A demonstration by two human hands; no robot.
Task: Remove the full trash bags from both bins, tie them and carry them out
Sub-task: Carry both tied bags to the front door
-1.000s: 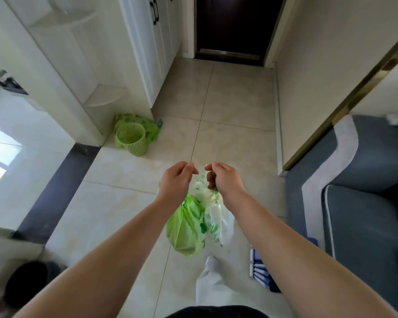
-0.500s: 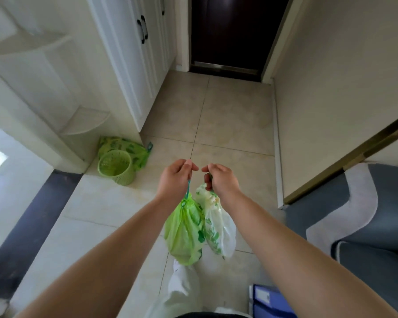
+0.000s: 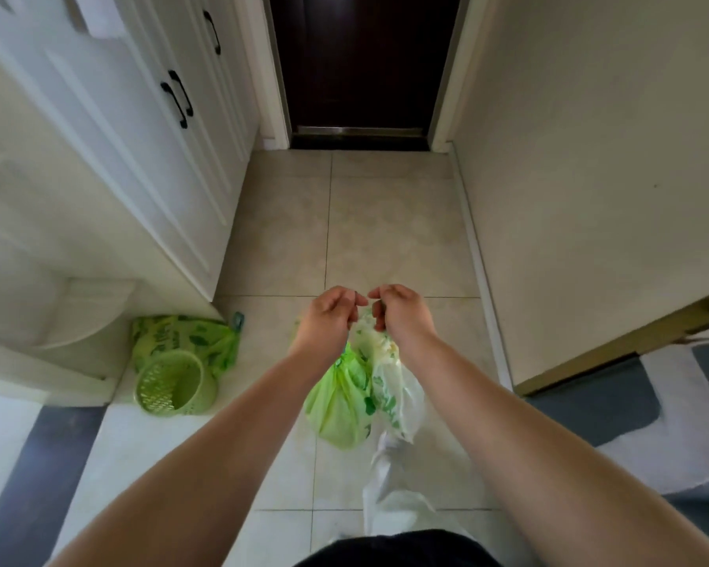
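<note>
Two tied trash bags hang in front of me above the tiled floor. My left hand is closed on the top of the green trash bag. Beside it, my right hand is closed on the top of the white trash bag, which has green leaf prints. The two bags touch each other and both hands sit almost knuckle to knuckle. A small green mesh bin stands on the floor to the left, with a loose green bag lying behind it.
A dark door closes the end of the hallway ahead. White cabinets line the left side, a plain wall the right. A grey and white rug lies at the right. My white-trousered leg steps below the bags.
I have walked forward down the hallway with both bags held out: the door has come closer, the green bin has slid back to my left, and the sofa has left the view.
</note>
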